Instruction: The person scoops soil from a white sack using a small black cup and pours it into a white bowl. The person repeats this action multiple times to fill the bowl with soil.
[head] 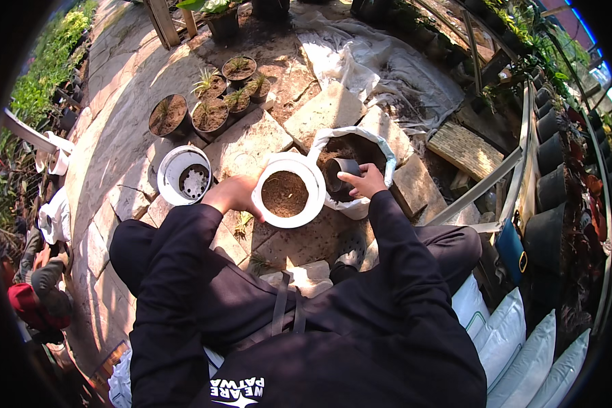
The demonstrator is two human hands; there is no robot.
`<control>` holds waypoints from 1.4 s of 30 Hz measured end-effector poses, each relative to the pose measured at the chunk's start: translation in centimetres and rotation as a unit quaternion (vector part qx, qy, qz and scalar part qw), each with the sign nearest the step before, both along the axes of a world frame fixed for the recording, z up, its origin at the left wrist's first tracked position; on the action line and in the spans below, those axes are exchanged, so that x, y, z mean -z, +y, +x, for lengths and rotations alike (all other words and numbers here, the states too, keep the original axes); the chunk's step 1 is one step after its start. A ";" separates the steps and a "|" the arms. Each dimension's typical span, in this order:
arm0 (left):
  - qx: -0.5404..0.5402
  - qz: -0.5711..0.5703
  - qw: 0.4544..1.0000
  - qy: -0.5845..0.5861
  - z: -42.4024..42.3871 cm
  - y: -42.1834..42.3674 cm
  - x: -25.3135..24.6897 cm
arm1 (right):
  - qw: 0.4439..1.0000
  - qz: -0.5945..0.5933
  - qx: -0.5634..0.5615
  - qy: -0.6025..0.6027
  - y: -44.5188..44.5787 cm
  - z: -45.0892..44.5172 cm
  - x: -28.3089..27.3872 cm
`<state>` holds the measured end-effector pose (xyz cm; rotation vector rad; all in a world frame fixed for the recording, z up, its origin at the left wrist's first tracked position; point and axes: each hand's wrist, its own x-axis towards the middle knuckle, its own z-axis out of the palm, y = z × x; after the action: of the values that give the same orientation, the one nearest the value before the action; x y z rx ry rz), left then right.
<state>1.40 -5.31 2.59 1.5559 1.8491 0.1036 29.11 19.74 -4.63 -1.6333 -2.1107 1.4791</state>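
Observation:
With my left hand I grip the left side of a white plastic pot, which has brown soil inside. My right hand holds a small dark plastic nursery pot, tilted over an open white sack of soil. The sack stands just right of the white pot. Left of my left hand is a second white pot, with drainage holes and a little dirt at its bottom. A small grassy seedling lies on the paving below the left hand.
Several dark pots with seedlings stand ahead on the stone paving. Crumpled plastic sheeting lies beyond the sack. Full white sacks lean at my right, near a metal frame. Another person is at the far left.

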 end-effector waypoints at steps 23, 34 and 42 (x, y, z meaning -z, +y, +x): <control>-0.007 -0.025 1.000 -0.005 -0.1 -0.1 0.2 | 0.959 0.259 -0.020 0.111 -2.1 -1.5 -5.0; 0.002 -0.039 0.999 0.001 -0.2 0.2 0.4 | 0.997 0.053 -0.038 -0.036 -1.0 -0.5 -0.2; 0.005 -0.011 1.000 -0.002 -0.3 0.0 0.6 | 0.996 0.047 0.012 0.076 0.6 -0.4 -0.5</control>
<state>1.14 -5.34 1.99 1.5495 1.8332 0.0822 28.73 20.33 -4.15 -1.4588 -2.0386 1.4258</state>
